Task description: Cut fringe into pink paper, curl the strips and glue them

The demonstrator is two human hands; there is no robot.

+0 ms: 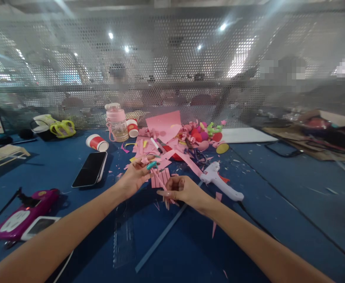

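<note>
A narrow pink paper strip (160, 180) runs slantwise between my two hands above the blue table. My left hand (134, 177) is closed round its upper end, and a small teal object (151, 165) shows at those fingertips; its kind is not clear. My right hand (182, 189) pinches the strip's lower end, fingers curled. Just behind the strip lies a pink paper piece (166, 173) marked with dark lines. Beyond my hands are pink paper scraps (140, 147), a marker (156, 144) and a larger pink sheet (164, 122).
A white glue gun (221, 182) lies right of my hands, its cord trailing toward me. Left are a phone (90, 169), paper cups (97, 142) and a purple device (28, 216). A clear ruler (123, 239) lies in front. A pink-topped bottle (117, 122) stands before the perforated screen (172, 59).
</note>
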